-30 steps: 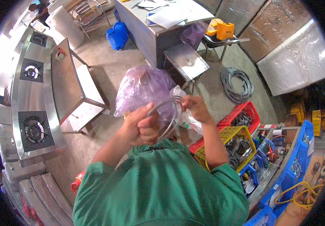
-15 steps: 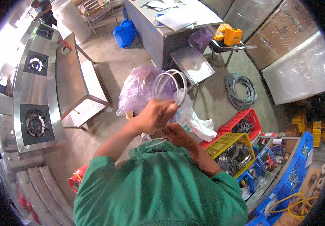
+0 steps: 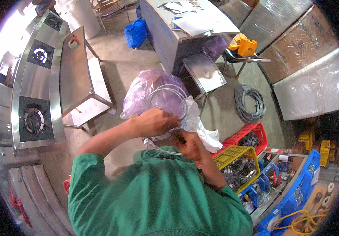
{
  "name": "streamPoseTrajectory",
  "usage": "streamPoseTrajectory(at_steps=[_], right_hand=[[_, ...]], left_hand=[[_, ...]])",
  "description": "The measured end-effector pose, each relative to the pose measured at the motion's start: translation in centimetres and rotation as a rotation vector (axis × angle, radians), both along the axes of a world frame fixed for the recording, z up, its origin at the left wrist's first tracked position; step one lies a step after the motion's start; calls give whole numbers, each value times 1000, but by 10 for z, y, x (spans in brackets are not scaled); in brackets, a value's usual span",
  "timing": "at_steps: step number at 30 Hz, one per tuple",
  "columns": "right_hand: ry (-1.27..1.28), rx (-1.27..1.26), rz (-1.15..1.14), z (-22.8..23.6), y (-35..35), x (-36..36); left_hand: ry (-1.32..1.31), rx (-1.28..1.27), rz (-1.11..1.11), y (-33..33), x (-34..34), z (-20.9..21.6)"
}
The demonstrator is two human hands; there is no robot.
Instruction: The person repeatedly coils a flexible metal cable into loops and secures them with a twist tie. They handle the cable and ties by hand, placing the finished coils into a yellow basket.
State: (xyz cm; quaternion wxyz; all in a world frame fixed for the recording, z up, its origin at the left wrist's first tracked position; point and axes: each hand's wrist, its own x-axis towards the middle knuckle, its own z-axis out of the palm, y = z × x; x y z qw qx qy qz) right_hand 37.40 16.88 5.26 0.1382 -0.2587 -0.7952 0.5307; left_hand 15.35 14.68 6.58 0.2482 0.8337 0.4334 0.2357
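- Find the coil (image 3: 184, 106) held aloft ahead of the green shirt (image 3: 161, 192), with the purple bag (image 3: 140, 92) beyond.
- With the left hand (image 3: 159, 121), gripping the coil low down: fingers closed over the gathered loops, knuckles upward, loops fanning out above.
- With the right hand (image 3: 193, 144), working just beside the left: fingers bent, but inner side hidden; cannot tell if gripping the cable or only steadying.
- Note the tail (image 3: 165, 150), slack below the hands and near the shirt, partly out of sight.
- Probably in the middle of winding or binding; hard to tell which from above.
- Pinch all the loops together at one spot, firmly enough to stop slipping, without crushing or kinking.
- Even out the loops before binding; at present, slightly spread at the top.
- Draw the tail snug with the right fingers, close to the left grip, for a short, tidy wrap.
- Follow the natural curl of the cable; roll out any twist rather than forcing a bend.
- Lift the tail clear of the collar to avoid catching.
- Work well above the white bag (image 3: 203, 131) and the yellow crate (image 3: 226, 156), to avoid snagging.
- Before loosening the left fingers, test the bind with a light tug; otherwise, risk of the loops springing open.
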Motion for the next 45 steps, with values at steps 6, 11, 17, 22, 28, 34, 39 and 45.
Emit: streamPoseTrajectory(at_steps=[6, 11, 17, 22, 28, 34, 39, 45], right_hand=[[-140, 545, -54, 4, 25, 8], [-67, 843, 81, 19, 58, 29], [-185, 1246, 36, 36, 109, 74], [-85, 1292, -153, 35, 142, 93], [14, 947, -198, -4, 154, 88], [-121, 476, -188, -62, 146, 88], [-309, 76, -80, -101, 103, 85], [-114, -257, -130, -128, 72, 60]], left_hand=[[64, -170, 77, -8, -3, 2], [181, -183, 135, -17, -11, 7], [83, -307, 285, -42, -29, 15], [-590, -616, 403, -61, -40, 37], [-1318, -896, 109, -69, -34, 54], [-1750, -852, 191, -88, -43, 58], [-1882, -704, 201, -108, -57, 61], [-1967, -692, 143, -124, -42, 54]])
